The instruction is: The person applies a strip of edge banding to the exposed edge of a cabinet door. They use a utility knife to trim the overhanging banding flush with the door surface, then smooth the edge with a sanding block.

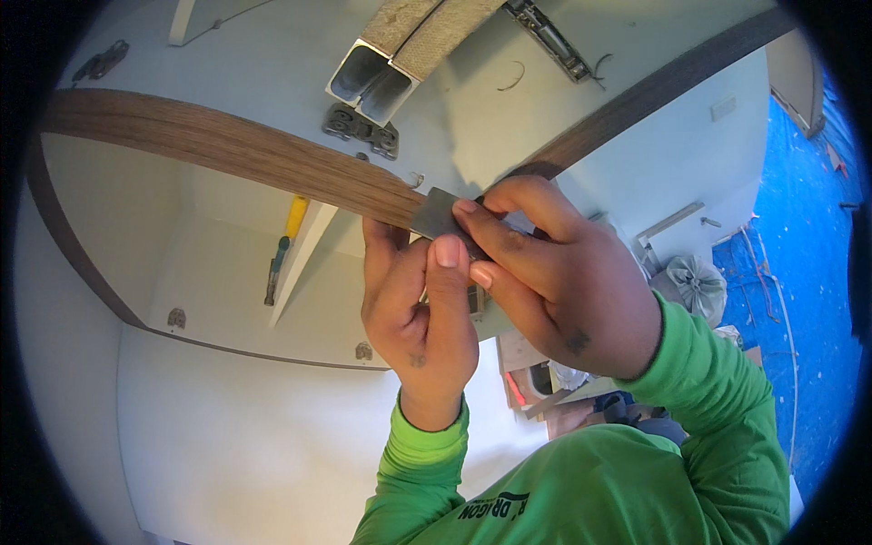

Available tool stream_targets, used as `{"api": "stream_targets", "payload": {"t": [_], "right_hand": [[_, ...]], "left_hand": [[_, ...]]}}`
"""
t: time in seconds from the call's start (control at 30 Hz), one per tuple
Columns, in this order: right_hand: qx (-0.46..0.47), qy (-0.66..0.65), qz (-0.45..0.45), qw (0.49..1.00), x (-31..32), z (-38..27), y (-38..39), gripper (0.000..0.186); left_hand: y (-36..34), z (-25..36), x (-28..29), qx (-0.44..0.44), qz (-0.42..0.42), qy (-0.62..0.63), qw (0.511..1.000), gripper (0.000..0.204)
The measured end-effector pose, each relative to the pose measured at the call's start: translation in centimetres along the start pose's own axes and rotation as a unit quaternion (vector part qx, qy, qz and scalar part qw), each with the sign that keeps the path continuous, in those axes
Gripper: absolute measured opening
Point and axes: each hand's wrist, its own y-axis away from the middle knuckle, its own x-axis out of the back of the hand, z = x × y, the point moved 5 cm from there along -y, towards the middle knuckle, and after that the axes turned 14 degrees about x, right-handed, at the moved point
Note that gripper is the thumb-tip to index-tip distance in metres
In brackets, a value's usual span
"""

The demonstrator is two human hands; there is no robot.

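My left hand (418, 309) and my right hand (554, 282) are pressed around a small flat dark grey square piece (436, 213) on the corner of a wood-grain edge strip (236, 154). My left thumb lies on the piece's near side, with the left fingers curled beneath the strip. My right hand pinches the piece from the right, its index finger resting on the upper face. I cannot make out whether the grey piece is metal or abrasive sheet. A metal hinge (361, 132) sits on the white panel just beyond the strip.
Square metal channels (372, 77) lie on the panel, with another metal fitting (554, 41) beside them. A yellow-handled tool (295, 218) is inside the white cabinet. At the right are a blue covering (799, 272), a tied pale bag (695, 286) and assorted items.
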Motion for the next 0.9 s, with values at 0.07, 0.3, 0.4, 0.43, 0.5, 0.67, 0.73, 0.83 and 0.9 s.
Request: {"api": "stream_targets", "payload": {"t": [0.07, 0.3, 0.4, 0.43, 0.5, 0.67, 0.73, 0.83, 0.9], "right_hand": [[-0.006, -0.003, 0.0, 1.0, 0.0, -0.1, 0.0, 0.038], [-0.004, 0.006, 0.0, 1.0, -0.2, 0.0, 0.0, 0.039], [-0.01, 0.01, -0.004, 1.0, -0.2, -0.1, 0.0, 0.038], [-0.015, 0.01, -0.008, 1.0, -0.2, -0.2, -0.1, 0.038], [-0.02, 0.009, -0.006, 1.0, -0.2, -0.3, -0.2, 0.038], [-0.014, 0.008, 0.008, 1.0, -0.2, -0.3, -0.8, 0.039], [-0.019, 0.011, 0.008, 1.0, -0.2, -0.3, -0.9, 0.039], [-0.025, 0.01, -0.014, 1.0, 0.1, -0.3, -0.8, 0.038], [-0.02, 0.009, -0.018, 1.0, 0.4, -0.5, -0.8, 0.038]], "left_hand": [[0.1, -0.3, 0.2, 0.015, -0.017, 0.0, 1.0, 0.029], [0.0, 0.0, 0.4, 0.002, -0.039, -0.042, 0.998, 0.028], [0.1, 0.2, 0.1, 0.009, -0.027, -0.042, 0.999, 0.029], [0.1, 0.2, 0.1, 0.008, -0.022, -0.039, 0.999, 0.029], [0.1, 0.3, 0.3, 0.011, -0.021, -0.032, 0.999, 0.029], [-0.2, 0.5, 0.2, 0.064, -0.023, 0.001, 0.998, 0.027], [-0.3, 0.5, 0.4, 0.055, -0.02, 0.001, 0.998, 0.025], [-0.4, 0.1, 0.3, 0.011, -0.003, 0.004, 1.0, 0.022], [-0.2, 0.4, 0.4, 0.0, -0.01, -0.008, 1.0, 0.022]]}}
